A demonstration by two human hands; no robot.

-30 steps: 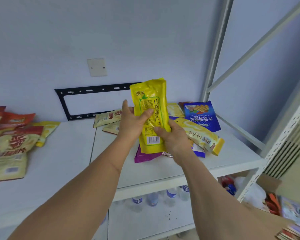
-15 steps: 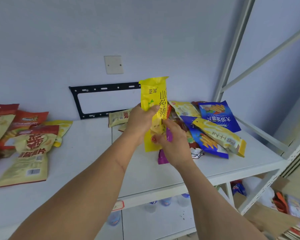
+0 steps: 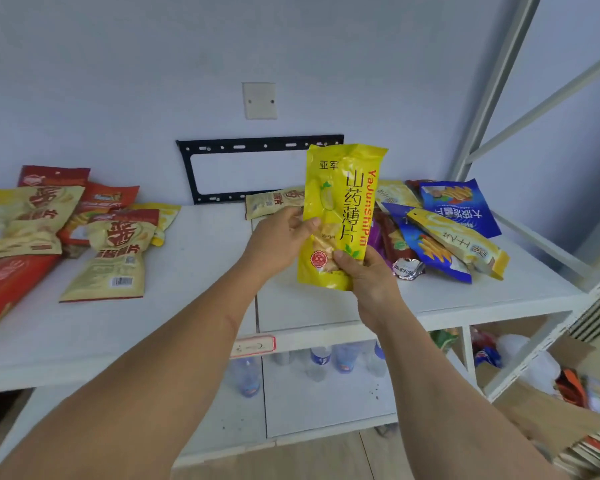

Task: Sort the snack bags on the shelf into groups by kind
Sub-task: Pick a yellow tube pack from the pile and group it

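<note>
I hold a yellow snack bag (image 3: 340, 209) upright above the white shelf (image 3: 194, 306), its printed front facing me. My left hand (image 3: 278, 237) grips its left edge and my right hand (image 3: 364, 275) pinches its lower right corner. Behind it on the right lies a mixed heap: blue bags (image 3: 461, 206), a yellow bag (image 3: 465, 244), a purple and a dark red one partly hidden. On the left sit beige bags (image 3: 111, 258) and orange-red bags (image 3: 97, 202) grouped together. A beige bag (image 3: 274, 202) lies by the wall.
A black wall bracket (image 3: 257, 147) and a blank wall plate (image 3: 260, 100) are on the back wall. The shelf's white upright and braces (image 3: 492, 81) stand at right. Water bottles (image 3: 246, 375) sit on the lower shelf; a cardboard box of items (image 3: 551, 410) is at lower right.
The yellow bag was turned from its back side, through edge-on, to its front. My view swung left, so the sorted bags on the left came into sight.
</note>
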